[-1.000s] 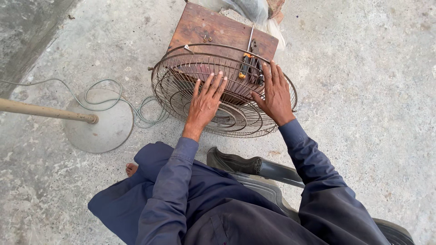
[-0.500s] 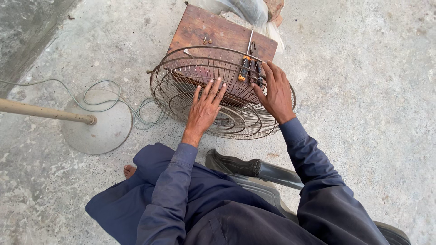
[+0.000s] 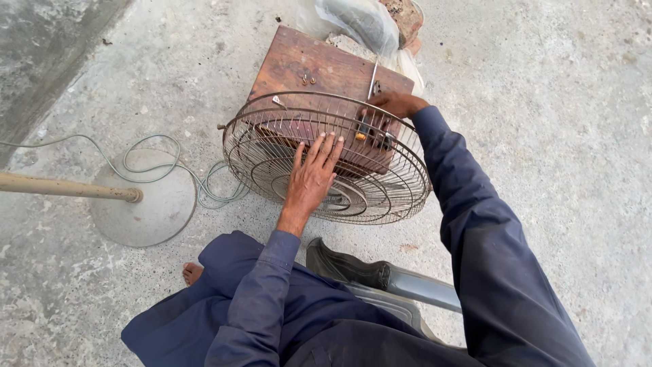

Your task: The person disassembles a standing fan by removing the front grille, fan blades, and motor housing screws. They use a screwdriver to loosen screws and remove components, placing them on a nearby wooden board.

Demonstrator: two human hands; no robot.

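Now the right hand (image 3: 394, 103) has reached over the cage (image 3: 326, 160) to tools (image 3: 370, 126), grip unclear; left hand (image 3: 312, 177) rests flat, fingers open.

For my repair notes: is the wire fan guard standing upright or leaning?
Leaning. The wire fan guard rests tilted against the wooden box, its lower rim on the concrete floor, steadied by the left hand.

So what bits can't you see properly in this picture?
- Right hand, head view: fingers lie behind the wire fan guard; its grip is unclear.
- Tools by it: too small, crossed by wires.
- Pole: cut off at the left edge.
- Plastic bag: cut by the top edge.
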